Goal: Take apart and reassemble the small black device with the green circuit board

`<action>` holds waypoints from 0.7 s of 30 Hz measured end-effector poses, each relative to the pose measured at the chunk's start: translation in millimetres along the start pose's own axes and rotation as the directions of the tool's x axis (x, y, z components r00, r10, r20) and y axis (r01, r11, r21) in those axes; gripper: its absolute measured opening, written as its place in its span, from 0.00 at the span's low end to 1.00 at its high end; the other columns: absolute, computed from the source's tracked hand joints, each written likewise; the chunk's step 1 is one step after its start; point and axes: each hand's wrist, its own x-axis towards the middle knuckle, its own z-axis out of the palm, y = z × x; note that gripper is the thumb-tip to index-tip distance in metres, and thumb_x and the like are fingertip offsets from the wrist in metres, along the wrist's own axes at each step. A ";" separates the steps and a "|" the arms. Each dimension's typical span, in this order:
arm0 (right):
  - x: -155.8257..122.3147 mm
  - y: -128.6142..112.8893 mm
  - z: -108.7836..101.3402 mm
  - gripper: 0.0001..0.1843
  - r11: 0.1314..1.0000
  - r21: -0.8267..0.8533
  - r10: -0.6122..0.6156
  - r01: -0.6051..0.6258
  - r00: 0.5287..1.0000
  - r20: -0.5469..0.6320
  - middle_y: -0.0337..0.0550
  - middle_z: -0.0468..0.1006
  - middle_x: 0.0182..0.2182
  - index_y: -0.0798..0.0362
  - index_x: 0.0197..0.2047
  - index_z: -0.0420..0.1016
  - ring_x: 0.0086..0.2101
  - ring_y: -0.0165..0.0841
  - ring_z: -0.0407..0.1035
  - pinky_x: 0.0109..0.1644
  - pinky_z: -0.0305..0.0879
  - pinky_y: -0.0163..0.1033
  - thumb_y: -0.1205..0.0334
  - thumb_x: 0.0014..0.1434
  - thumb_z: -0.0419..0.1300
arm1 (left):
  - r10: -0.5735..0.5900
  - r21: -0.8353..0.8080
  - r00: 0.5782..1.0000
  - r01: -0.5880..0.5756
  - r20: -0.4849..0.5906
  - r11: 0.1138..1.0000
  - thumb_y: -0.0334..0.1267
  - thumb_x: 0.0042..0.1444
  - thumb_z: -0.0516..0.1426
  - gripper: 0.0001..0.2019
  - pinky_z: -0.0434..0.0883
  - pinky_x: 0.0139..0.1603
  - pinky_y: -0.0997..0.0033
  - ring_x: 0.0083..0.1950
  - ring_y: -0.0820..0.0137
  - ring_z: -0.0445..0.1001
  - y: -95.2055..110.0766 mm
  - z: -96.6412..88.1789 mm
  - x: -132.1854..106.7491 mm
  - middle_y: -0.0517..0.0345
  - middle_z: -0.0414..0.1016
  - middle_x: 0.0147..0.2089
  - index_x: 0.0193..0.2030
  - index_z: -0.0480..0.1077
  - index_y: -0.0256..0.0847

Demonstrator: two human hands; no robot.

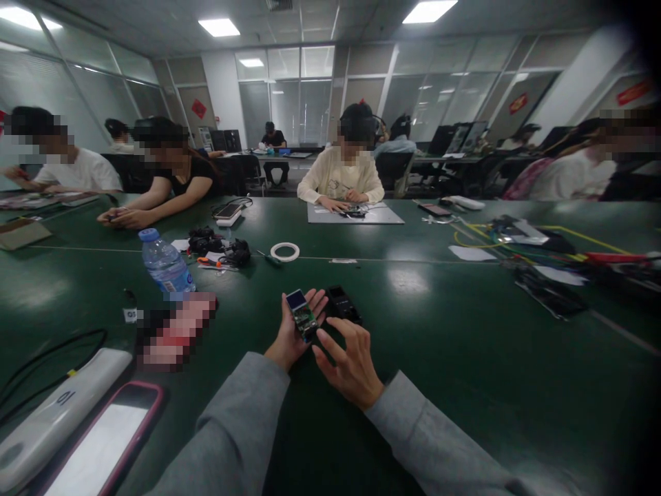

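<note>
A green table (438,365), smooth and slightly shining, is occupied along its edges by many things. At the far edge a flat grey board (385,215) is placed, where another person is seated. Toward the left edge a clear plastic bottle (168,265) with a blue cap is seen; near the close left corner a smooth white device (67,410), long and rounded, is laid beside a phone (100,444) in a pink frame. By the right edge, loose cables (467,238) are spread.

The right hand (348,358) is held with fingers bent and apart, and nothing is seen grasped; whether the board's lower end is touched cannot be told. Behind it a dark case (343,303) is lying, partly covered by its fingers. By the left hand (289,344), palm upward, a small circuit board (303,315) is held above the near edge — the thumb at its side, the fingers stretched out. It is rectangular, with a dark glossy screen and green lower part.

Beyond, a white ring of tape (285,260) is left flat.
</note>
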 end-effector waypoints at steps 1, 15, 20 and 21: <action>1.2 0.9 0.0 0.24 1.000 -0.020 0.023 -0.022 1.000 0.015 0.45 0.65 0.52 0.38 0.59 0.60 0.52 0.39 0.61 0.54 0.57 0.47 0.61 0.61 0.57 | -0.001 -0.013 1.000 0.001 -0.003 1.000 0.64 0.58 0.42 0.35 0.61 0.62 0.63 0.65 0.61 0.61 0.1 0.7 -0.4 0.47 0.61 0.66 0.56 0.67 0.38; -7.2 50.1 18.2 0.39 0.848 0.116 0.510 -0.517 0.856 0.088 0.58 0.60 0.56 0.60 0.64 0.50 0.57 0.45 0.57 0.60 0.60 0.53 0.53 0.56 0.61 | -0.052 -0.075 0.980 0.038 -0.193 0.996 0.57 0.58 0.51 0.27 0.74 0.34 0.70 0.33 0.70 0.75 14.4 14.3 -12.5 0.49 0.77 0.38 0.46 0.72 0.32; -11.9 50.0 21.6 0.30 0.805 0.168 0.539 -0.569 0.820 0.192 0.54 0.64 0.54 0.56 0.64 0.51 0.54 0.42 0.64 0.57 0.65 0.51 0.62 0.60 0.54 | -0.069 -0.096 0.968 0.047 -0.243 0.994 0.57 0.55 0.54 0.25 0.75 0.35 0.68 0.35 0.67 0.76 13.8 14.4 -12.1 0.47 0.77 0.39 0.39 0.71 0.32; -11.8 50.2 21.4 0.30 0.802 0.172 0.544 -0.572 0.818 0.188 0.53 0.64 0.54 0.55 0.64 0.51 0.53 0.42 0.64 0.57 0.65 0.51 0.62 0.61 0.53 | -0.073 -0.102 0.968 0.050 -0.239 0.994 0.57 0.55 0.54 0.24 0.76 0.36 0.67 0.36 0.67 0.77 13.9 14.5 -12.0 0.46 0.77 0.40 0.39 0.71 0.32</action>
